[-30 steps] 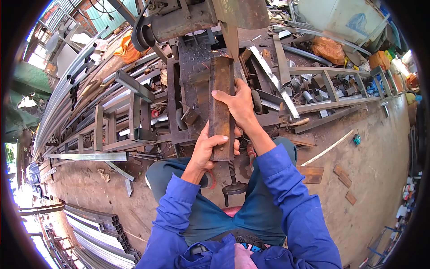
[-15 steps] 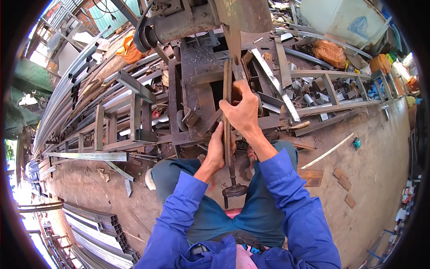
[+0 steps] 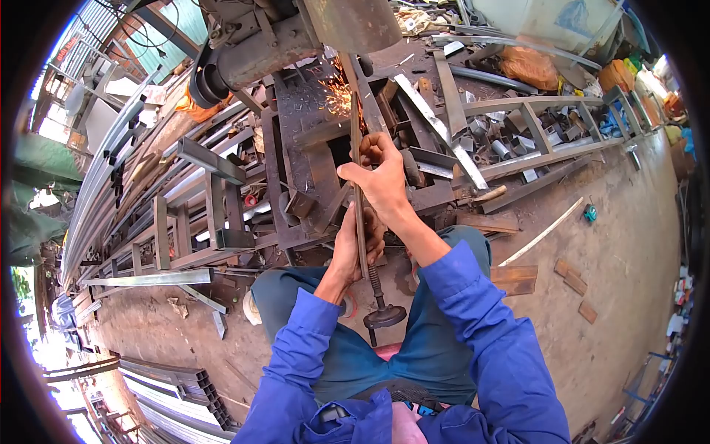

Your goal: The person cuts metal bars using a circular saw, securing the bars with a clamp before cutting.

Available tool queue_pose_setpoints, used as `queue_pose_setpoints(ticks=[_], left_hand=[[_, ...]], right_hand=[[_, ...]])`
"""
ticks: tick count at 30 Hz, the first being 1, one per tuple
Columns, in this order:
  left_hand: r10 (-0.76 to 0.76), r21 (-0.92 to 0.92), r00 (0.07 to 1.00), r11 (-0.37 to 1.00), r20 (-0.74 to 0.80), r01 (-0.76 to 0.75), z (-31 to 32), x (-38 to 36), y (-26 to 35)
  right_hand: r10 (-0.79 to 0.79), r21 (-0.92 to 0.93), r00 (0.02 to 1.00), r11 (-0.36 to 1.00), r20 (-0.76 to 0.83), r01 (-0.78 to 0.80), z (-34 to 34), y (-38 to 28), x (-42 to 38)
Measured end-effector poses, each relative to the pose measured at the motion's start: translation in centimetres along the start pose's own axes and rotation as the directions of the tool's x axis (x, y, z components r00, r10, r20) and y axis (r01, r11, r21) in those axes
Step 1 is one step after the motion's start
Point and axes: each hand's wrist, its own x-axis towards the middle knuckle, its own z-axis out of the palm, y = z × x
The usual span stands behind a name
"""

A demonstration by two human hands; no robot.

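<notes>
A long, narrow metal bar [image 3: 360, 222] points away from me, its far end at the cutting wheel under the saw's guard [image 3: 353, 26]. Orange sparks [image 3: 339, 92] fly off to the left of that contact. My right hand [image 3: 379, 172] pinches the bar near its far part, thumb on top. Closer to me, my left hand [image 3: 356, 243] wraps round its lower part from the left and below. Beneath the near end is a threaded screw with a round handwheel [image 3: 384, 317], touched by neither hand.
Metal frames [image 3: 214, 200] and long bars lie left of the saw base. On the right are a ladder-like frame [image 3: 543, 133], steel offcuts and an orange bag [image 3: 530, 68]. Wooden pieces [image 3: 514, 279] and a thin strip [image 3: 543, 231] lie on the floor.
Sparks have appeared where the bar meets the wheel. The view has shifted, so the saw sits further left and higher. Both hands still hold the bar.
</notes>
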Motion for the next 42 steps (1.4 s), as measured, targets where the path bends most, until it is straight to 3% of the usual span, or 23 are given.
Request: queue_pose_setpoints(ticks=[11, 14, 17, 21, 25, 27, 29, 31, 33, 34, 35, 36, 37, 38, 39, 41, 42], left_hand=[[-0.05, 0.024, 0.999, 0.998, 0.015, 0.049, 0.1, -1.5, 0.1], [-0.045, 0.005, 0.999, 0.999, 0.031, 0.044, 0.3, -1.5, 0.0], [-0.074, -0.099, 0.996, 0.992, 0.057, 0.08, 0.3, -1.4, -0.2], [-0.118, -0.104, 0.991, 0.987, 0.065, 0.124, 0.0, -1.1, -0.1], [-0.271, -0.26, 0.941, 0.912, 0.203, 0.318, -0.9, -1.0, -0.5], [-0.308, -0.299, 0.908, 0.871, 0.286, 0.39, -1.2, -1.0, -0.9], [-0.308, -0.299, 0.879, 0.855, 0.364, 0.423, -1.3, -1.4, -1.2], [-0.301, -0.302, 0.866, 0.849, 0.4, 0.434, -1.3, -1.7, -1.1], [-0.33, -0.259, 0.819, 0.835, 0.47, 0.485, -0.9, -2.3, -0.9], [-0.336, -0.256, 0.817, 0.834, 0.47, 0.49, -0.7, -2.5, -0.9], [-0.288, -0.15, 0.875, 0.917, 0.389, 0.369, -0.4, -2.6, -0.9], [-0.222, -0.028, 0.922, 0.97, 0.317, 0.243, -0.2, -2.6, -0.9], [-0.226, -0.024, 0.92, 0.969, 0.32, 0.246, 0.2, -2.4, -1.2], [-0.037, 0.215, 0.993, 0.977, 0.109, 0.013, 0.9, -2.1, -1.5], [0.209, 0.476, 0.977, 0.864, -0.049, -0.161, 1.4, -2.0, -1.7], [0.14, 0.527, 0.99, 0.844, -0.033, -0.101, 0.8, -2.1, -1.1], [0.216, 0.631, 0.976, 0.756, 0.015, -0.177, 0.5, -1.8, -1.4]], right_hand=[[-0.015, 0.057, 0.999, 0.998, 0.042, 0.013, 0.0, -1.5, -1.4], [0.041, 0.117, 0.998, 0.992, 0.04, -0.046, -0.4, -0.6, -1.1], [0.072, 0.061, 0.997, 0.995, 0.008, -0.073, -0.7, 0.4, -0.9], [0.135, 0.038, 0.991, 0.99, -0.015, -0.135, -1.0, 0.8, -0.8], [0.175, 0.004, 0.984, 0.985, -0.047, -0.175, -1.8, 2.5, -1.0], [0.089, -0.174, 0.979, 0.977, -0.184, -0.122, -2.5, 3.2, -1.6], [0.041, -0.197, 0.984, 0.978, -0.173, -0.076, -3.3, 3.1, -2.4], [0.059, 0.013, 0.986, 0.998, -0.153, -0.058, -3.9, 2.2, -3.5], [0.12, 0.083, 0.985, 0.99, -0.124, -0.11, -5.0, 0.7, -4.4], [0.173, 0.219, 0.984, 0.962, -0.034, -0.162, -5.4, 0.0, -4.8], [0.208, 0.345, 0.976, 0.914, 0.062, -0.216, -5.7, -0.5, -4.9], [0.189, 0.216, 0.978, 0.955, 0.087, -0.204, -5.8, -0.5, -5.5], [0.186, 0.218, 0.979, 0.955, 0.082, -0.2, -6.0, -0.5, -6.2], [0.218, 0.281, 0.964, 0.926, 0.15, -0.253, -6.1, -0.6, -6.9], [0.245, 0.339, 0.944, 0.889, 0.219, -0.309, -6.1, -0.7, -7.7], [0.215, 0.342, 0.955, 0.898, 0.204, -0.276, -6.0, -0.4, -8.5], [0.273, 0.475, 0.943, 0.815, 0.191, -0.332, -6.2, 0.1, -8.4]])
